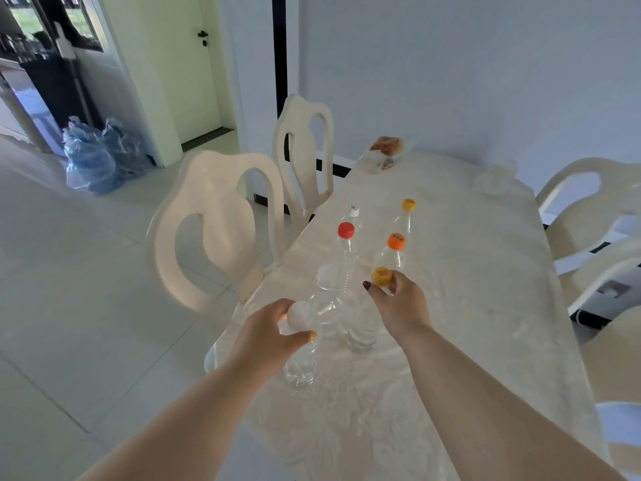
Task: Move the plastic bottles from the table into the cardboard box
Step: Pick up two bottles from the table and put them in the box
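**Both hands on bottle tops at the near end of the table**

The left hand (268,333) has its fingers curled round the neck of a clear bottle (301,362), just under its white cap (300,315); the thumb, with a yellow nail, crosses the front of the neck. That bottle stands upright near the table's left edge.

The right hand (399,305) pinches the yellow cap (381,276) of a second bottle (362,333) between thumb and fingertips, the thumb's dark nail on the left of the cap. This bottle also stands upright, its base on the table (485,307) below the wrist.

Between the two hands, just beyond the left fingers, stands another clear bottle with a white cap (327,272). Beyond it rises a tall bottle with a red cap (346,230), and further still a small one with a white lid (353,210). Just beyond the right fingers is a bottle with an orange cap (396,241), and past that one with a yellow cap (409,204). All stand upright on the pale cloth.

At the far end of the table lies a bag of food (386,147), with crumpled clear plastic (494,178) to its right. Cream chairs (215,230) line both sides. Left of the hands, across the tiled floor, blue water jugs (92,161) sit by a doorway. The cardboard box is not in view.
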